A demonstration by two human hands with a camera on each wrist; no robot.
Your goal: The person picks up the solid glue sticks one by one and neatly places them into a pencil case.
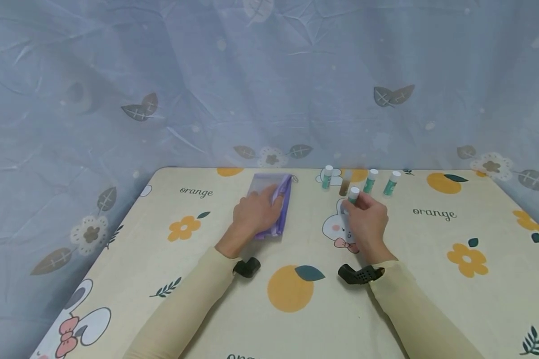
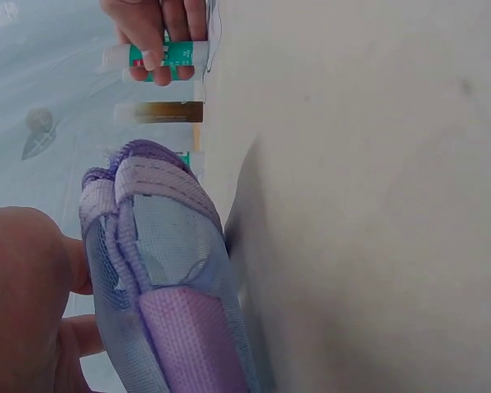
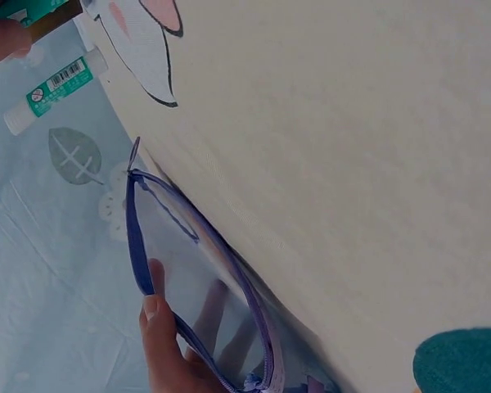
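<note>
My left hand (image 1: 258,212) holds a purple-trimmed mesh zip pouch (image 1: 286,204) on the table. In the right wrist view the pouch (image 3: 132,237) gapes along its zip, the thumb on the rim and the other fingers showing through the mesh. Farther right, my right hand (image 1: 369,217) pinches a white-capped green glue stick (image 1: 353,195) held upright. Behind it stand a brown tube (image 1: 345,185) with a pale top and two similar glue sticks, the nearer one (image 1: 370,181) and one at the right (image 1: 391,183). Another glue stick (image 1: 327,177) stands left of the brown tube.
The table wears a cream cloth (image 1: 197,294) printed with oranges, flowers and rabbits. A pale blue curtain (image 1: 269,89) hangs right behind its far edge, close to the standing sticks. A small loop (image 1: 295,178) sticks out at the pouch's far corner.
</note>
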